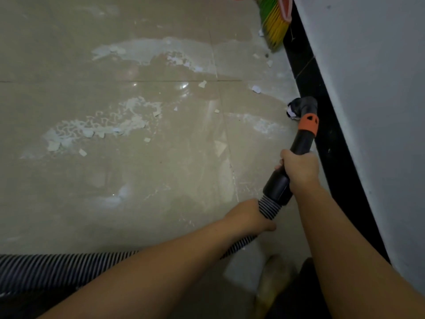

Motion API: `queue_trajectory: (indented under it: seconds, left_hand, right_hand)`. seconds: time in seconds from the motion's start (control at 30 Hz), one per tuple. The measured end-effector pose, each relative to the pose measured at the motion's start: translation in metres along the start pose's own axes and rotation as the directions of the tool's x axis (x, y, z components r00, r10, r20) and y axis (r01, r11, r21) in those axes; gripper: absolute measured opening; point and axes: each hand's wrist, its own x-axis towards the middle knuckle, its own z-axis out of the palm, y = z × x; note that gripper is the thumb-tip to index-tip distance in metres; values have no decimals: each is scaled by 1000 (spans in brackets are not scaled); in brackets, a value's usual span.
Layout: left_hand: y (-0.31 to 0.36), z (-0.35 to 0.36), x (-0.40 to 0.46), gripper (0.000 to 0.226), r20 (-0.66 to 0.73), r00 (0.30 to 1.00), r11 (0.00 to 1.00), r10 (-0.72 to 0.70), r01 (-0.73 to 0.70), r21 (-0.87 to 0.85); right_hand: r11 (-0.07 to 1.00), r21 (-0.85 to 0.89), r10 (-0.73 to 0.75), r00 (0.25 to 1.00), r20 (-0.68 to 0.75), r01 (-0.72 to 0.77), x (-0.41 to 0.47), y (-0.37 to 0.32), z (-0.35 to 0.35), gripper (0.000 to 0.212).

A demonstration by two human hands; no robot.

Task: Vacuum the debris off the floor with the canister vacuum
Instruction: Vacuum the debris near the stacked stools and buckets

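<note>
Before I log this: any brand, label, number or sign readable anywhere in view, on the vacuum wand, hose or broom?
None can be read.
Orange collar on the vacuum wand: a dark moulded mark, a shape rather than legible letters.
Striped hose, gripped by the left hand: no print visible.
Wand grip under the right hand: plain black.
Broom bristles, wall and floor tiles: no text.

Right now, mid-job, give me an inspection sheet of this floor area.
Surface: tiled floor, white dust smears.
Job's things: vacuum wand, nozzle down by the black skirting; debris remains left of it.
Clutter: broom bristles at top.
Grippers: right hand grips the wand; left hand holds the ribbed hose.
Cables: nothing seen.
Surroundings: white wall on the right.
</note>
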Motion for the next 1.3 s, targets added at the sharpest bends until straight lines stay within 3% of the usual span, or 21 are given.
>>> queue_trajectory:
  seconds: [0.27, 0.57, 0.67, 0.73, 0.83, 0.97, 1.07, 1.2, 1.3]
  left_hand:
    - [27, -25, 33, 23, -87, 996, 999, 29, -31, -19]
    - [61, -60, 75, 19, -150, 989, 994, -1, -15, -107]
    - [76, -81, 90, 25, -175, 984, 992, -21, -1, -123]
    - [83, -90, 95, 30, -190, 981, 990, -36, 9, -138]
    - [86, -90, 91, 26, -182, 983, 993, -35, 14, -118]
    - [69, -71, 68, 20, -198, 979, 994, -52, 31, -107]
    - [45, -61, 44, 20, -245, 965, 989, -91, 58, -138]
    - [15, -67, 15, 25, -349, 928, 987, -130, 89, -131]
    - [3, -69, 3, 27, -360, 924, 988, -131, 89, -130]
  right_hand:
    - [995, 99, -38, 995, 94, 28, 34, -38, 10, 25]
    - [996, 80, -62, 986, 157, 49, 84, -87, 33, 19]
    - [996, 45, -89, 979, 184, 82, 103, -109, 42, 48]
    - [992, 32, -123, 972, 199, 119, 112, -118, 46, 52]
    - [992, 12, -122, 971, 208, 122, 108, -122, 46, 45]
    - [995, -9, -100, 976, 192, 103, 83, -102, 47, 18]
    - [990, -52, -115, 973, 199, 128, 54, -88, 60, 32]
    - [984, -33, -154, 924, 351, 176, 12, -79, 88, 10]
    - [970, -44, -191, 861, 471, 239, -9, -78, 97, 11]
